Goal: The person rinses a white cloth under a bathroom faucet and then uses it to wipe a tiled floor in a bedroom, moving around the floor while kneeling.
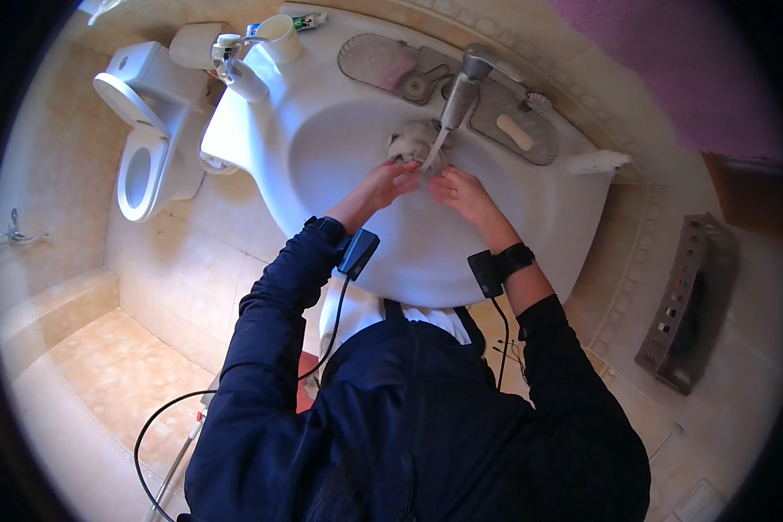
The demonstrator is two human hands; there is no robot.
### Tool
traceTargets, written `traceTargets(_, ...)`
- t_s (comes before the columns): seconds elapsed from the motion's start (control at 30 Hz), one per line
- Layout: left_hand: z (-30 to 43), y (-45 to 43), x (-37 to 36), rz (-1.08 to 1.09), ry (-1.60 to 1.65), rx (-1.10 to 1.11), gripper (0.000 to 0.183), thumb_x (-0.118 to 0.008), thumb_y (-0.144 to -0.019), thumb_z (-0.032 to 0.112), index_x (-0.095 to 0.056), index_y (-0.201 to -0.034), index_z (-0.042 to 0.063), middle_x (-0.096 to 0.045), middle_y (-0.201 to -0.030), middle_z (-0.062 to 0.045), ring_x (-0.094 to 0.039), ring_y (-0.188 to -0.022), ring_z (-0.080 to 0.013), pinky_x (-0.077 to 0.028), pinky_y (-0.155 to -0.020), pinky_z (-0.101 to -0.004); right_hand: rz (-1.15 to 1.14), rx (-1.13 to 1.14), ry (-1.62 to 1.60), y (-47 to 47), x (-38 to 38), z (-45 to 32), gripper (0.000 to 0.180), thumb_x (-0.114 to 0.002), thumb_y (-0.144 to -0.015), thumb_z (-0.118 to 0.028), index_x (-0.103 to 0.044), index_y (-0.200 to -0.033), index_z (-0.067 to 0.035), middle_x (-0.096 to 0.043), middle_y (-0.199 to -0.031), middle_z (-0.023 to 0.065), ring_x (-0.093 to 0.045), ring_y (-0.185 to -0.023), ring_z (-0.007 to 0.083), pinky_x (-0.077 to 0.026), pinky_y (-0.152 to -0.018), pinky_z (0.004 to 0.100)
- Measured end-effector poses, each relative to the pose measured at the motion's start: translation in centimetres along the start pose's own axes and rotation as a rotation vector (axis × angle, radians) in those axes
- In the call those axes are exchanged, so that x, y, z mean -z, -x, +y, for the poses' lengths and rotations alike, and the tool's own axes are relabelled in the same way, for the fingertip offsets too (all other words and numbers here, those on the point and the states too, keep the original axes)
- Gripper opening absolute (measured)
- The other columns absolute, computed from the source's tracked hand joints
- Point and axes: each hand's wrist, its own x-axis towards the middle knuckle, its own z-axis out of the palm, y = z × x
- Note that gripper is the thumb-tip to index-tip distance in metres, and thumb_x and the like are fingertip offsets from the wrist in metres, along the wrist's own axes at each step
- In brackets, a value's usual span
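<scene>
A greyish wet cloth [410,138] lies bunched in the white washbasin [339,143], below the metal faucet [460,98]. From the spout a stream of water [436,147] runs down in front of the cloth. My left hand [395,184] is at the cloth's near edge, fingers loosely bent and apart; whether the fingertips touch it is unclear. To the right of the stream is my right hand [455,190], palm turned inward, with no object visible in its fingers. A gap separates the two hands.
Soap dishes, one with a soap bar [514,132], flank the faucet. A pump bottle [240,72], a white cup [279,39] and a toothpaste tube [310,21] stand or lie at left; a white tube [598,162] lies at right. Cables hang from both wrist devices. A toilet [145,130] is farther left.
</scene>
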Motion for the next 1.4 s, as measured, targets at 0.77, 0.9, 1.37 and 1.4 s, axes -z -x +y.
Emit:
traceTargets(0.77, -0.1, -0.5, 2.5, 0.569, -0.964, -0.387, 0.05, -0.059, -0.063, 0.022, -0.043, -0.108, 0.008, -0.036, -0.112, -0.018, -0.036, -0.104, -0.0291, -0.033, -0.085, -0.038, -0.019, 0.534, 0.721, -3.2, -1.0, -1.1, 0.028, -0.054, -0.072, -0.026, -0.054, -0.086, -0.002, -0.058, -0.078, 0.0063, -0.054, -0.073, 0.0137, -0.041, -0.066, 0.024)
traceTargets(0.9, 0.9, -0.8, 1.5, 0.277, -1.446, -0.779, 0.049, -0.062, -0.059, 0.025, -0.047, -0.104, 0.011, -0.04, -0.109, -0.017, -0.037, -0.103, -0.0294, -0.031, -0.086, -0.0394, -0.025, 0.682, 0.612, -4.6, 0.3, -2.2, 0.022, -0.051, -0.073, -0.02, -0.053, -0.083, 0.0, -0.058, -0.077, 0.0063, -0.054, -0.072, 0.0148, -0.04, -0.067, 0.0244)
traceTargets(1.37, -1.6, -1.5, -1.8, 0.207, -2.113, -0.671, 0.04, -0.063, -0.056, 0.037, -0.054, -0.086, 0.014, -0.053, -0.089, -0.006, -0.044, -0.093, -0.0225, -0.031, -0.077, -0.0345, 0.281, 0.23, 0.111, -9.6, 4.6, 4.6, 0.07, -0.062, -0.063, -0.034, -0.031, -0.114, 0.003, -0.049, -0.098, 0.013, -0.047, -0.091, 0.0216, -0.038, -0.076, 0.0299)
traceTargets(1.4, -1.1, -0.7, -1.7, 0.187, -2.077, -0.569, 0.038, -0.062, -0.056, 0.037, -0.055, -0.085, 0.014, -0.054, -0.086, -0.006, -0.045, -0.092, -0.0222, -0.031, -0.077, -0.0343, 0.322, 0.208, 0.106, -10.0, 3.8, 4.5, 0.055, -0.061, -0.065, -0.032, -0.043, -0.102, 0.004, -0.052, -0.085, 0.008, -0.05, -0.079, 0.0178, -0.04, -0.067, 0.0287)
